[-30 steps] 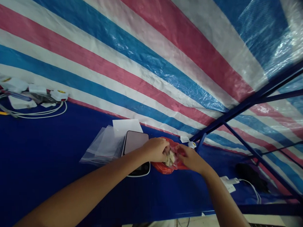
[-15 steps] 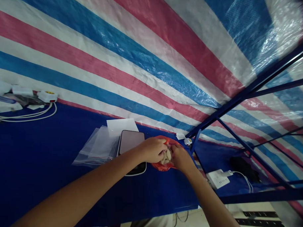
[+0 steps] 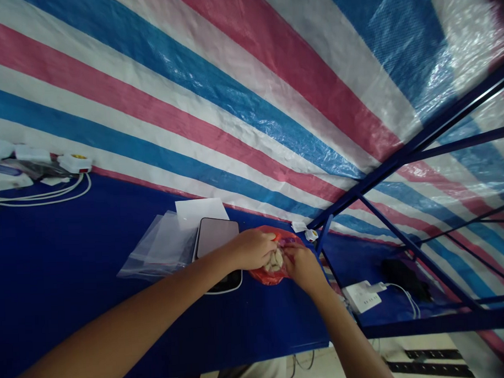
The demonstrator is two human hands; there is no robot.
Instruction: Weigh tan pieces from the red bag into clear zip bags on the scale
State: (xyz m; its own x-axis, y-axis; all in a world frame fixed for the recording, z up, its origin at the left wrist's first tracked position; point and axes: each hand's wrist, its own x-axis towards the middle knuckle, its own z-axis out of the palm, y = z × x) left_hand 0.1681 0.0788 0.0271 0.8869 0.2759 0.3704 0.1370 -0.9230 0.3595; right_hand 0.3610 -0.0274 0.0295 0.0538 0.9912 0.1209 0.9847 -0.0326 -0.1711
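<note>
A red plastic bag (image 3: 265,275) lies open near the right end of the blue table, with several pale, lumpy pieces (image 3: 274,261) inside; their kind is too small to tell. My left hand (image 3: 255,248) is closed on the bag's left edge, fingers curled over the opening. From the right, my right hand (image 3: 303,265) is closed on the opposite edge, its fingertips partly hidden by the bag. Under my left forearm sits a flat scale (image 3: 218,234) with a pale top and a black front, partly covered by the arm.
Clear zip bags (image 3: 158,247) and a white sheet (image 3: 201,210) lie left of the scale. Plugs and coiled cables (image 3: 76,181) rest at the far left. A blue metal frame (image 3: 359,185) and a white power strip (image 3: 362,297) stand to the right. Striped tarpaulin (image 3: 191,103) rises behind the table.
My right hand has shifted slightly on the bag's edge, and the opening looks a little different. The left hand stays in nearly the same place. The view has moved slightly.
</note>
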